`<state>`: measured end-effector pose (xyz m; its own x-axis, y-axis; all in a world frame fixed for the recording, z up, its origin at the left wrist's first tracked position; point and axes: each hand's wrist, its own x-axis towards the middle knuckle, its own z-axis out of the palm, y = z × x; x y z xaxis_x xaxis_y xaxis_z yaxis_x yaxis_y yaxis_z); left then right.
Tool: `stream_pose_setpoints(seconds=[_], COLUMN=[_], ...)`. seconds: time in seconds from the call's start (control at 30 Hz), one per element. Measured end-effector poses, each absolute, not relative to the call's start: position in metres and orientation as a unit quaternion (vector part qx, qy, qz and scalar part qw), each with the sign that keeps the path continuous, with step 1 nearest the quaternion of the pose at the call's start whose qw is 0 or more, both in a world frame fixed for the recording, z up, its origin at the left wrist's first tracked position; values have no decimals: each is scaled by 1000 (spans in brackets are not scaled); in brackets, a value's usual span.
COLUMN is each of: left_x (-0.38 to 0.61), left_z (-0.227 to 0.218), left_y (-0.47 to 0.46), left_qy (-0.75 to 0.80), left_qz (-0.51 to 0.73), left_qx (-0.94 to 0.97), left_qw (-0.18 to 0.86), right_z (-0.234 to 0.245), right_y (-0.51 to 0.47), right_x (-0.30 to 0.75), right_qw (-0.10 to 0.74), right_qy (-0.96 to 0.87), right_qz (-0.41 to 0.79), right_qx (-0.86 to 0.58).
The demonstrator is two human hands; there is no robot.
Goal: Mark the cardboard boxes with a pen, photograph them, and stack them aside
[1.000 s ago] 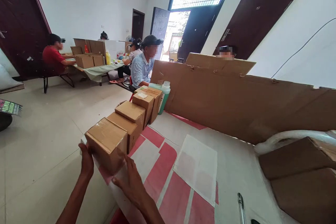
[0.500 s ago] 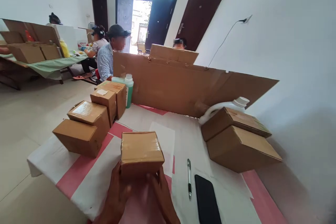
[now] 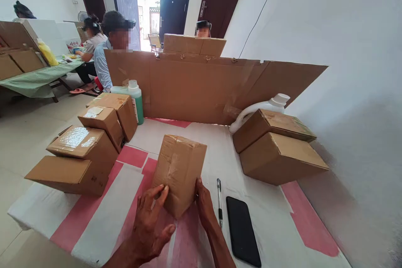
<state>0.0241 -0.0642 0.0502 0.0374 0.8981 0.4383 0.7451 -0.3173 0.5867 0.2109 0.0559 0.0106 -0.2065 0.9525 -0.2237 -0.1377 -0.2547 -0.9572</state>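
A small cardboard box (image 3: 179, 171) stands tilted in front of me, its taped face turned toward me and one lower corner pointing down. My right hand (image 3: 205, 203) grips the box by its right side, with part of the fingers hidden behind it. Against the lower left of the taped face rest the fingertips of my left hand (image 3: 150, 220), its thumb spread away from the other fingers. A pen (image 3: 219, 203) and a black phone (image 3: 243, 231) lie just right of my right hand.
Several cardboard boxes (image 3: 77, 142) line the table's left side beside a green bottle (image 3: 137, 102). Two stacked boxes (image 3: 276, 155) and a white jug (image 3: 260, 106) stand at right. A cardboard screen (image 3: 191, 88) crosses the back; people (image 3: 102, 60) sit beyond.
The box has been turned and tipped, so its taped face now shows. My left hand has shifted from its side to the face, fingers spread. The view has moved slightly.
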Motion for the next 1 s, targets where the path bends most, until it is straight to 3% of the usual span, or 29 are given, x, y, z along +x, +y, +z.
stream_pose_setpoints(seconds=[0.23,0.53,0.83,1.0], left_x=[34,33,24,17], left_z=[65,66,100,125], left_y=[-29,60,41,36], left_qy=[542,497,472,442], left_qz=[350,421,400,469], left_qx=[763,745,773,733], left_qw=[43,143,141,218], right_z=[6,-3,20,52], right_y=[69,77,62,60], right_x=[225,220,238,251], right_qw=[444,517,529,578], right_qy=[-333,-293,-323,-360], right_qz=[717,696,662,599], right_qx=[-422,-404,-422,-421])
